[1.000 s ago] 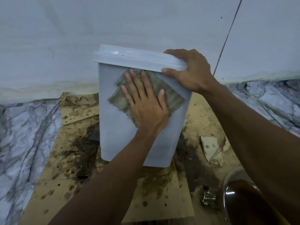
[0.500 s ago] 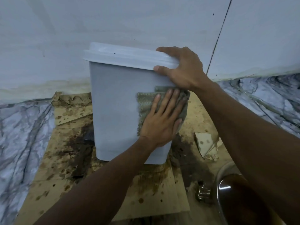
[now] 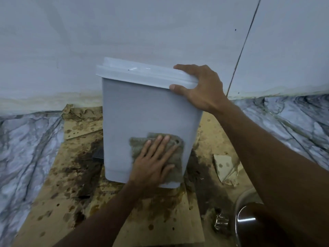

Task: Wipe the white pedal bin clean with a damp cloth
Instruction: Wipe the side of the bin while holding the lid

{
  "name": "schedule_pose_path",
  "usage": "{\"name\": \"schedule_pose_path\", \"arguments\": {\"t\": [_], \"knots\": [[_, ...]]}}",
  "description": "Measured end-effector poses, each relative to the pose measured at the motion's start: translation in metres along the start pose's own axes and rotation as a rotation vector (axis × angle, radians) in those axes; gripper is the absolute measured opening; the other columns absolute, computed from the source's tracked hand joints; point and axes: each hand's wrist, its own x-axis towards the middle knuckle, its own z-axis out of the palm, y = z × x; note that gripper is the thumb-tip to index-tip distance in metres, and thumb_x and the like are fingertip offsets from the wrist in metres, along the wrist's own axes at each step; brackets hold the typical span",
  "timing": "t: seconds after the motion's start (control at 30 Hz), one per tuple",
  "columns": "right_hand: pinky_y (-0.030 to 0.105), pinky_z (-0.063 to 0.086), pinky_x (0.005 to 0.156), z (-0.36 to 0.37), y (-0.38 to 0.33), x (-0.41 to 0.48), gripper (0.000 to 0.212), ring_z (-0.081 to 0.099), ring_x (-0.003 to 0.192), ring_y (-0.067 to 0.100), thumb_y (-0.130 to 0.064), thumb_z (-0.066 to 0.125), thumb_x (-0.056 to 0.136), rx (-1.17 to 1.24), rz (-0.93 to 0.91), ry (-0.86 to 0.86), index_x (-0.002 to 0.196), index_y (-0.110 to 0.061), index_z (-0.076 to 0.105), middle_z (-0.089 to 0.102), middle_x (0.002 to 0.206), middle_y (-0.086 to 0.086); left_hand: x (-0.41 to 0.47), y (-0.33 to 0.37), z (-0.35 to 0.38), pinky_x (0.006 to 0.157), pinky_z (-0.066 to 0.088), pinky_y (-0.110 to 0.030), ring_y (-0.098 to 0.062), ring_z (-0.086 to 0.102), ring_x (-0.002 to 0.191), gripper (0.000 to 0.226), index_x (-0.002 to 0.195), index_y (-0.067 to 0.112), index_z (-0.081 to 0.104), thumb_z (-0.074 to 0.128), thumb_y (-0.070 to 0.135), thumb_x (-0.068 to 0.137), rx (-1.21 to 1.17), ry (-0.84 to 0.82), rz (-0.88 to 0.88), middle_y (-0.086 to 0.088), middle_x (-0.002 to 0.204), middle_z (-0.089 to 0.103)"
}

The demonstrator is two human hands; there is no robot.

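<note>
The left hand (image 3: 154,164) lies flat, fingers spread and unclenched, pressing a coarse grey-green cloth (image 3: 175,157) against the lower right part of the bin's facing side; it pins the cloth rather than gripping it. The cloth is roughly square, loosely woven, with a small hole near its upper right corner. The right hand (image 3: 203,90) is clamped over the right end of the lid (image 3: 138,74), thumb on the front lip and fingers curled over the top. The white pedal bin (image 3: 138,118) is smooth matt plastic, rectangular and tapering toward its base, with a stepped, overhanging lid; it stands slightly tilted. It rests near the back edge of stained brown cardboard (image 3: 58,198), blotched with dark spots and a wet black patch beside the bin's left base. A dark part (image 3: 98,155) protrudes at the bin's lower left. The cardboard overlies veined marble flooring (image 3: 26,143) against a pale wall (image 3: 124,32). A glossy rounded vessel (image 3: 249,223) sits at the cardboard's front right corner.
</note>
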Motion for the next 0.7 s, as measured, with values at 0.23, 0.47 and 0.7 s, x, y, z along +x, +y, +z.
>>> {"name": "schedule_pose_path", "arguments": {"t": [0.23, 0.47, 0.7], "knots": [[0.037, 0.04, 0.106, 0.003, -0.001, 0.001, 0.057, 0.052, 0.126, 0.015, -0.066, 0.067, 0.077, -0.005, -0.032, 0.042, 0.129, -0.044, 0.061, 0.061, 0.133, -0.012, 0.049, -0.042, -0.029, 0.124, 0.006, -0.055, -0.036, 0.004, 0.154, 0.071, 0.159, 0.01, 0.018, 0.036, 0.048, 0.102, -0.076, 0.27, -0.73, -0.021, 0.165, 0.01], [0.03, 0.035, 0.097, 0.002, -0.008, -0.018, 0.054, 0.052, 0.118, 0.017, -0.059, 0.073, 0.079, -0.029, -0.051, 0.098, 0.129, -0.04, 0.063, 0.063, 0.127, -0.011, 0.1, -0.07, -0.067, 0.115, 0.034, -0.046, -0.031, 0.038, 0.142, 0.061, 0.155, 0.007, 0.029, 0.037, 0.041, 0.105, -0.354, 0.558, -1.017, -0.014, 0.156, 0.039], [0.046, 0.038, 0.109, -0.007, -0.023, -0.043, 0.058, 0.052, 0.122, 0.015, -0.065, 0.064, 0.077, -0.036, -0.073, 0.061, 0.129, -0.04, 0.062, 0.062, 0.132, -0.014, 0.103, -0.092, -0.138, 0.071, 0.042, -0.007, -0.027, 0.064, 0.092, 0.033, 0.124, 0.002, 0.061, 0.041, 0.022, 0.107, -0.565, 0.978, -1.247, -0.015, 0.107, 0.07]]}}
